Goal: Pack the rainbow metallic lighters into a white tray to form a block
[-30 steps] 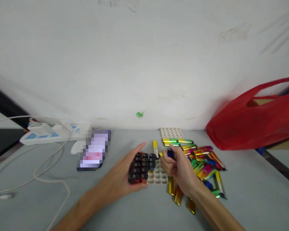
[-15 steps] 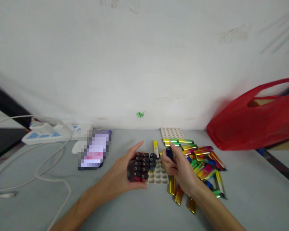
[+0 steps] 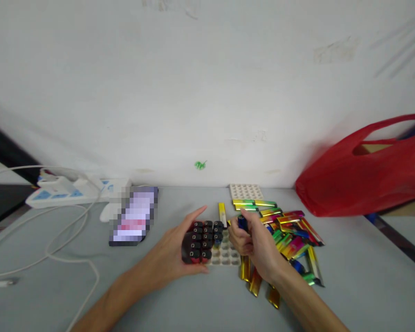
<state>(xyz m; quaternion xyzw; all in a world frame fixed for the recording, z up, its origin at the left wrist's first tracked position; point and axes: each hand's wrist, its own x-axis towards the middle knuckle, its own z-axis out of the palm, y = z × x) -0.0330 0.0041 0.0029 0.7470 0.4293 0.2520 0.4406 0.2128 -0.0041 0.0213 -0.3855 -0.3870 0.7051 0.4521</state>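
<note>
Two bare hands meet over a smooth grey table (image 3: 349,276). The left hand (image 3: 173,258) closes its grip round a pale plastic tray (image 3: 224,256) of round sockets, half filled with black-capped lighters (image 3: 204,235) standing on end. The right hand (image 3: 259,244) grips a slim blue lighter (image 3: 242,222), seemingly upright with its cap up, just above the tray's right side. Glossy foil-coloured lighters (image 3: 293,235) lie heaped beside it.

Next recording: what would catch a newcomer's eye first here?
The heap of shiny rainbow-coloured lighters on the grey table, right of centre, stands out first, along with the big red plastic bag against the wall at far right. At centre, the left hand grips a white tray partly filled with black-topped lighters, while the right hand pinches a blue lighter at the tray's right edge.
</note>
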